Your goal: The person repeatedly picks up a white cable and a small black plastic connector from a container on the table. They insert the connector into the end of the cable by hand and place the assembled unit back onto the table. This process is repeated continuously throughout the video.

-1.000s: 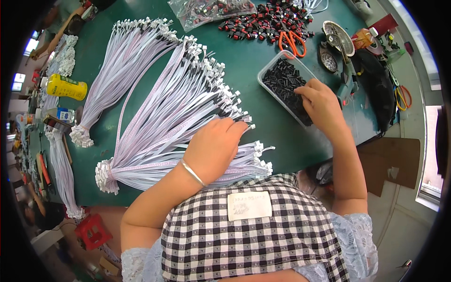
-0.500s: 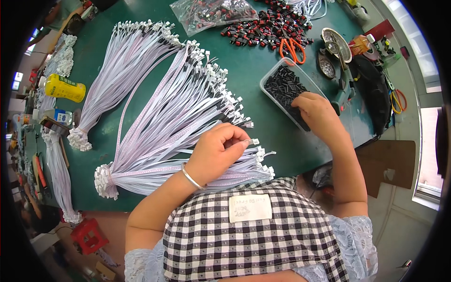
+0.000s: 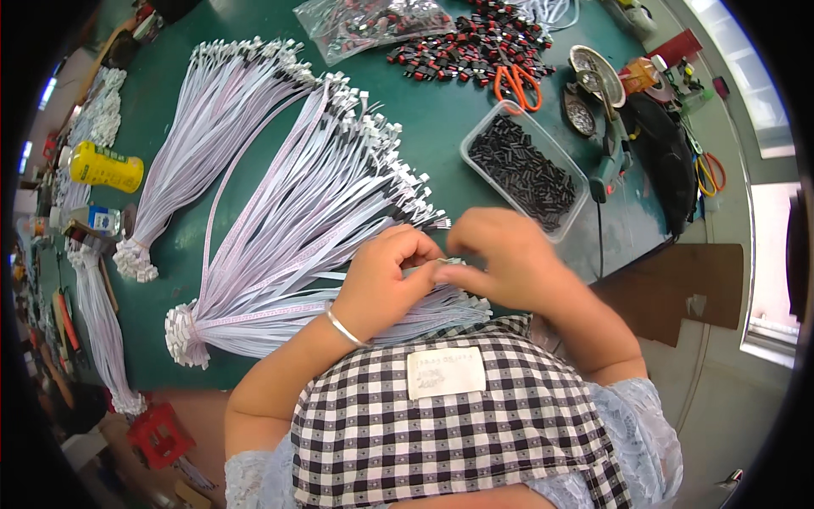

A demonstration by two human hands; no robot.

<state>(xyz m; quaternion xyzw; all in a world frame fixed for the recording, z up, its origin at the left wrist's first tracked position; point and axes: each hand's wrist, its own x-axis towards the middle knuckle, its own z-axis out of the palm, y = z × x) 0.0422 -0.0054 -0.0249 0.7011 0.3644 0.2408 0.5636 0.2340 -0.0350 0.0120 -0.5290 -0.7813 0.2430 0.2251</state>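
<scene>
Thumb and forefinger of my left hand (image 3: 386, 271) are closed on the end of a flat white cable; its white connector is mostly hidden behind my fingers. My right hand (image 3: 509, 259), a little blurred, has its fingers pinched together right against the left fingertips. Whatever sits in that pinch is hidden. Under both hands fans out a bundle of flat white cables (image 3: 280, 229), with small white connectors along the far ends and some black sleeves there. Beyond my right hand stands a clear plastic box (image 3: 578, 180) holding short black tubes (image 3: 526, 170).
A second cable bundle (image 3: 203, 136) lies to the left, near a yellow bottle (image 3: 106, 166). At the back are a clear bag (image 3: 373, 30), a heap of black-and-red parts (image 3: 475, 47) and orange-handled scissors (image 3: 519, 89). A metal bowl (image 3: 598, 72) and a green-handled tool (image 3: 609, 161) stand right.
My right hand has left the box of black tubes and come left and nearer to meet my left hand. The left hand has stayed about in place, still pinching the cable end.
</scene>
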